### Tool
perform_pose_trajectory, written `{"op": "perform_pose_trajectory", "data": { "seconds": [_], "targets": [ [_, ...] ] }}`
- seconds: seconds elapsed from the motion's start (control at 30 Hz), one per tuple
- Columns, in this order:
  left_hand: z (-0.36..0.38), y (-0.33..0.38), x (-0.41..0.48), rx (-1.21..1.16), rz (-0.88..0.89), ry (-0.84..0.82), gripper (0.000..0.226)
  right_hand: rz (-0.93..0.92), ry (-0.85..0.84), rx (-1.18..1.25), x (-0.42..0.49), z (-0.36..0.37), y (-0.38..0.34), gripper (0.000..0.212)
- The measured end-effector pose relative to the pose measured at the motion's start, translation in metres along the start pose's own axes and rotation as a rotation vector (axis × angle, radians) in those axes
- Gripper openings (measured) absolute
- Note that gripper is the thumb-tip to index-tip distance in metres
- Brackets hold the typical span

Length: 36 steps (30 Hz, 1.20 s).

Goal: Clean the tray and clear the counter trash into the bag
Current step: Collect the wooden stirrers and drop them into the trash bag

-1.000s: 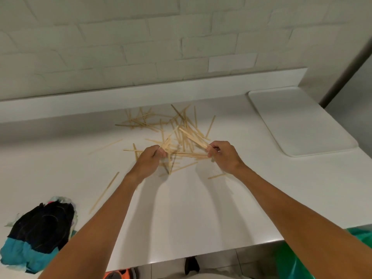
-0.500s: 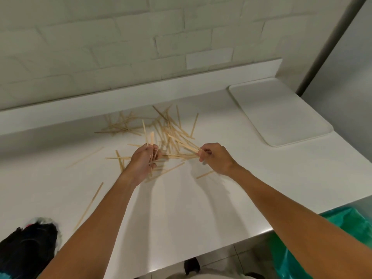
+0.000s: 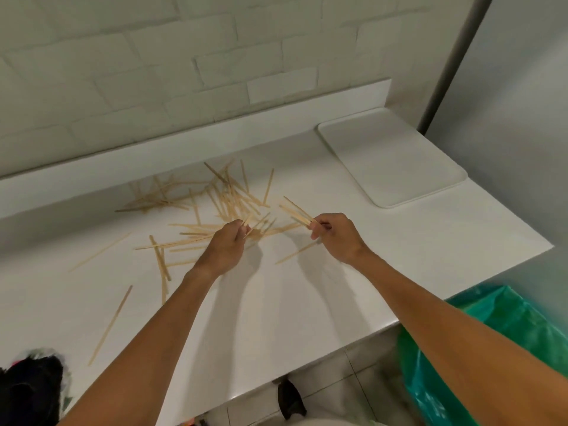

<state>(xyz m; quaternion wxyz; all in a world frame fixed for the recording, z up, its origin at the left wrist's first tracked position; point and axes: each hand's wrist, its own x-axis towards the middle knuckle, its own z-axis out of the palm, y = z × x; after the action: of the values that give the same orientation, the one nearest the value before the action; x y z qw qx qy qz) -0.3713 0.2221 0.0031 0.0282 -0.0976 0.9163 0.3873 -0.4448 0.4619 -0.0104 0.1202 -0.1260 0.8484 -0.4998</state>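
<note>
**Gathering light sticks left of the tray**

I am pinching a bundle of wooden sticks (image 3: pixel 295 211) in my right hand (image 3: pixel 336 238), fingers curled round their near ends; my left hand (image 3: pixel 226 247) is gripping a few more. They are looking thin, light and stiff yet snappable, so I am judging a bunched grip safest. The loose pile (image 3: pixel 227 198) is lying left of the tray (image 3: pixel 390 155), just beyond my fingertips.

The place looks like a café or canteen kitchen: a white brick-tiled wall (image 3: pixel 153 72) at twelve o'clock, a white counter (image 3: pixel 276 302), a steel panel (image 3: pixel 522 118) at two o'clock, and a tiled floor (image 3: pixel 338 388) at six.
</note>
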Motion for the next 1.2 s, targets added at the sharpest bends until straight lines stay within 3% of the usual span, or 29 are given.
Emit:
{"op": "perform_pose_trajectory", "data": {
  "seconds": [0.2, 0.6, 0.83, 0.93, 0.97, 1.07, 1.2],
  "targets": [
    [0.065, 0.066, 0.011, 0.123, 0.152, -0.111, 0.034, 0.085, 0.125, 0.063, -0.048, -0.077, 0.043, 0.024],
    [0.259, 0.241, -0.035, 0.211, 0.447, -0.502, 0.025, 0.359, 0.451, -0.108, -0.217, -0.254, 0.161, 0.029],
    [0.381, 0.305, -0.072, 0.416, 0.535, -0.674, 0.022, 0.523, 0.482, -0.159, -0.311, -0.316, 0.225, 0.032],
    [0.413, 0.316, -0.078, 0.402, 0.513, -0.715, 0.021, 0.583, 0.437, -0.181, -0.333, -0.331, 0.240, 0.021],
    [0.421, 0.319, -0.081, 0.384, 0.511, -0.726, 0.023, 0.604, 0.413, -0.178, -0.338, -0.334, 0.247, 0.017],
    [0.431, 0.322, -0.088, 0.400, 0.491, -0.729, 0.045, 0.649, 0.392, -0.173, -0.350, -0.341, 0.253, 0.037],
    [0.427, 0.314, -0.089, 0.372, 0.487, -0.707, 0.046, 0.609, 0.368, -0.187, -0.347, -0.340, 0.251, 0.036]
  ]
}}
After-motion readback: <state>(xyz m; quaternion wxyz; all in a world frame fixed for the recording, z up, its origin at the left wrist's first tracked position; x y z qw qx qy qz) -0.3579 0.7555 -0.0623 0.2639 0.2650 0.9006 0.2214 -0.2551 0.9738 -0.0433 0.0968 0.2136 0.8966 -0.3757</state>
